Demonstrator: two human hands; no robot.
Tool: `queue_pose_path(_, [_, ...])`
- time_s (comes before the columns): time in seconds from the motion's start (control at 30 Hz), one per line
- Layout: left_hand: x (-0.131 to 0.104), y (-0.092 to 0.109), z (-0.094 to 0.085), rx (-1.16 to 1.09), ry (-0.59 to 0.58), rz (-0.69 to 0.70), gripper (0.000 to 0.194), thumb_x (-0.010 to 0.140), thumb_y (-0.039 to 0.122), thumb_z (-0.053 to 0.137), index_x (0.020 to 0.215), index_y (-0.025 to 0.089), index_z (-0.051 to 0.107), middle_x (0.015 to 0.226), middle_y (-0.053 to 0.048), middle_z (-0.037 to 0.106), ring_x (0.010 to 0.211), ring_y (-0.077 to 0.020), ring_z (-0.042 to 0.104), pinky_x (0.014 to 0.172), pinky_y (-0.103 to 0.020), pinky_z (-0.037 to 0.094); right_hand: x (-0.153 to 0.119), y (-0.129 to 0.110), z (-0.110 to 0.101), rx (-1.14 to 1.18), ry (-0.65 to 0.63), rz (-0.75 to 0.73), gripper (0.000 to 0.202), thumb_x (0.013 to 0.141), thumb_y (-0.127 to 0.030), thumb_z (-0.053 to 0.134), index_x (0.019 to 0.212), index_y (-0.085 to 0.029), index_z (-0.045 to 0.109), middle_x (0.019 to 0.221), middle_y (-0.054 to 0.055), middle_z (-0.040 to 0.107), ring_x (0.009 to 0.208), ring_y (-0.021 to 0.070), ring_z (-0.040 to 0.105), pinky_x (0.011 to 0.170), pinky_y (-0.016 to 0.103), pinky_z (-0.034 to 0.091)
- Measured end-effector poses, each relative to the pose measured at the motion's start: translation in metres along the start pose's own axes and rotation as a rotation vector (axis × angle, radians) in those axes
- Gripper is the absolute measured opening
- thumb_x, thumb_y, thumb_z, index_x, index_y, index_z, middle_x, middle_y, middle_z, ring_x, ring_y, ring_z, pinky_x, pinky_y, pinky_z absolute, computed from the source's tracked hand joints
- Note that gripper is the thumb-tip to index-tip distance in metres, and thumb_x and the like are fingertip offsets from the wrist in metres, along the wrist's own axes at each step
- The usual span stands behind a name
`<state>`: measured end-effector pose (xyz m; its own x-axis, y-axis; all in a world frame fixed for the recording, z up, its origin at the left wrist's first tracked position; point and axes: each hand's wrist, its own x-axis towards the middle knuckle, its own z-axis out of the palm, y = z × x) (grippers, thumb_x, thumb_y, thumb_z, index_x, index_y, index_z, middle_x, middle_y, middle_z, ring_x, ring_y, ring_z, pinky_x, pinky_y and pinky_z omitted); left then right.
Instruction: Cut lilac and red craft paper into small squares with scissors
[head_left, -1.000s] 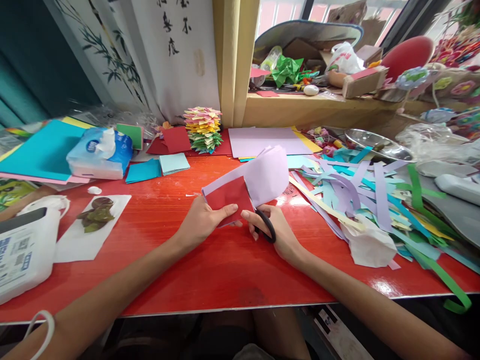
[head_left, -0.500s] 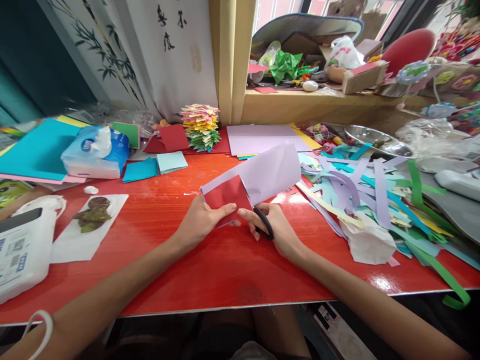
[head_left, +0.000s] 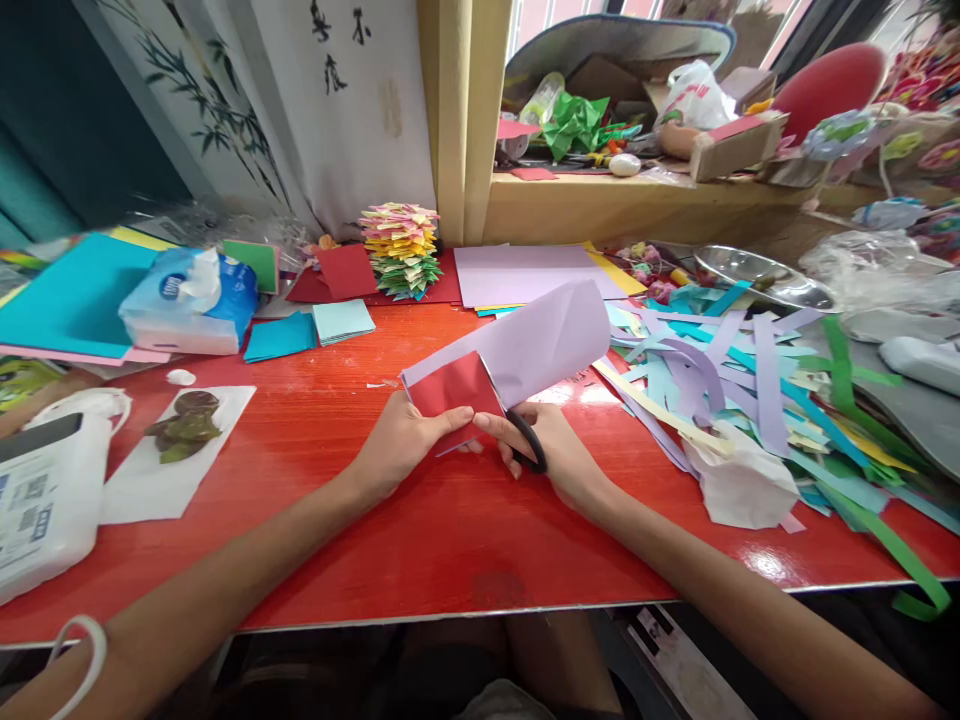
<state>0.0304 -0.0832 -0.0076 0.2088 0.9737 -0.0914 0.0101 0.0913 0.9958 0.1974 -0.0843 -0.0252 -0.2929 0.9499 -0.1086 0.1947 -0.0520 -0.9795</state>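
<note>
My left hand [head_left: 405, 437] pinches a red paper square [head_left: 454, 385] laid over a lilac paper sheet [head_left: 544, 345], thumb on top and fingers beneath. The sheet's free part curls up to the right. Black-handled scissors [head_left: 531, 445] are gripped in my right hand [head_left: 559, 450], with their blades along the right edge of the red square, against the lilac paper. Most of the blades is hidden by the paper. Both hands are above the red table [head_left: 337, 560], my thumbs nearly touching.
Cut paper strips [head_left: 720, 380] heap at the right, with a crumpled tissue [head_left: 739, 480] in front. A tissue pack [head_left: 191, 300], blue paper squares [head_left: 281, 338] and a folded-paper stack [head_left: 401, 250] stand back left. Lilac sheets [head_left: 525, 275] lie behind my hands; a metal bowl [head_left: 765, 278] sits back right.
The lilac sheet's free end has swung slightly up and right. Both hands keep nearly the same place and grip; the view has shifted a little.
</note>
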Motion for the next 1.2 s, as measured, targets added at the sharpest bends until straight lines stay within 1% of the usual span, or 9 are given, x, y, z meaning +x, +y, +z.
queue_pose_path(0.13, [0.004,0.002,-0.001,-0.104,0.024,-0.026,0.016,0.069,0.027,0.066,0.076,0.013,0.065,0.068,-0.004,0.070,0.060,-0.0181,0.065,0.062,-0.030,0.054,0.002,-0.010,-0.006,0.028,-0.124,0.061,0.047,0.078,-0.056,0.048,0.056,-0.015,0.055,0.046,0.000,0.052,0.042,0.0076,0.044,0.044,0.023,0.028])
queue_pose_path(0.27, [0.012,-0.001,-0.010,-0.133,0.141,-0.036,0.016,0.066,0.025,0.069,0.075,0.011,0.066,0.070,-0.005,0.070,0.058,-0.0152,0.064,0.062,-0.025,0.052,0.001,-0.017,-0.017,0.069,-0.284,0.140,0.045,0.079,-0.056,0.047,0.077,-0.014,0.061,0.057,0.002,0.059,0.044,0.0089,0.050,0.040,0.022,0.026])
queue_pose_path(0.33, [0.015,-0.004,-0.015,-0.126,0.180,-0.025,0.019,0.065,0.026,0.070,0.077,0.011,0.066,0.073,-0.007,0.071,0.060,-0.0157,0.065,0.064,-0.025,0.052,0.000,-0.019,-0.022,0.057,-0.327,0.160,0.044,0.079,-0.055,0.048,0.082,-0.014,0.062,0.059,0.002,0.060,0.044,0.0089,0.052,0.039,0.022,0.025])
queue_pose_path(0.5, [0.019,-0.008,-0.021,-0.124,0.210,-0.004,0.025,0.063,0.027,0.070,0.081,0.010,0.066,0.082,-0.010,0.070,0.063,-0.0181,0.065,0.066,-0.031,0.053,0.002,-0.022,-0.028,0.002,-0.329,0.162,0.044,0.078,-0.055,0.049,0.083,-0.012,0.061,0.055,0.001,0.057,0.043,0.0087,0.052,0.037,0.022,0.023])
queue_pose_path(0.6, [0.019,-0.006,-0.020,-0.167,0.196,-0.011,0.027,0.063,0.025,0.070,0.085,0.011,0.065,0.087,-0.010,0.070,0.063,-0.0178,0.064,0.066,-0.033,0.054,0.007,-0.024,-0.027,-0.023,-0.387,0.191,0.046,0.077,-0.056,0.049,0.081,-0.012,0.061,0.055,0.002,0.058,0.043,0.0095,0.052,0.036,0.022,0.025])
queue_pose_path(0.73, [0.017,-0.003,-0.018,-0.220,0.170,-0.008,0.023,0.062,0.023,0.070,0.081,0.011,0.065,0.084,-0.009,0.070,0.066,-0.0182,0.064,0.068,-0.032,0.053,0.016,-0.023,-0.022,0.017,-0.427,0.185,0.047,0.076,-0.057,0.050,0.082,-0.012,0.062,0.058,0.003,0.059,0.046,0.0098,0.054,0.037,0.021,0.026])
queue_pose_path(0.87, [0.015,-0.001,-0.017,-0.182,0.142,-0.027,0.022,0.062,0.024,0.069,0.080,0.012,0.066,0.082,-0.007,0.070,0.069,-0.0180,0.064,0.067,-0.029,0.051,0.024,-0.025,-0.019,0.046,-0.436,0.152,0.047,0.076,-0.057,0.050,0.081,-0.012,0.062,0.059,0.002,0.058,0.047,0.0097,0.055,0.038,0.020,0.028])
queue_pose_path(1.07, [0.012,0.000,-0.015,-0.167,0.139,0.010,0.022,0.064,0.025,0.068,0.082,0.012,0.066,0.088,-0.008,0.070,0.071,-0.0197,0.064,0.069,-0.031,0.050,0.028,-0.032,-0.015,0.094,-0.396,0.178,0.046,0.074,-0.058,0.052,0.064,-0.014,0.056,0.063,0.005,0.062,0.051,0.0109,0.057,0.042,0.021,0.035])
queue_pose_path(1.2, [0.010,-0.001,-0.015,-0.138,0.130,0.009,0.023,0.064,0.028,0.068,0.081,0.013,0.066,0.085,-0.007,0.070,0.071,-0.0191,0.063,0.067,-0.030,0.049,0.030,-0.043,-0.019,-0.050,-0.442,0.239,0.050,0.073,-0.061,0.052,0.061,-0.012,0.058,0.065,0.010,0.065,0.056,0.0137,0.060,0.048,0.023,0.042])
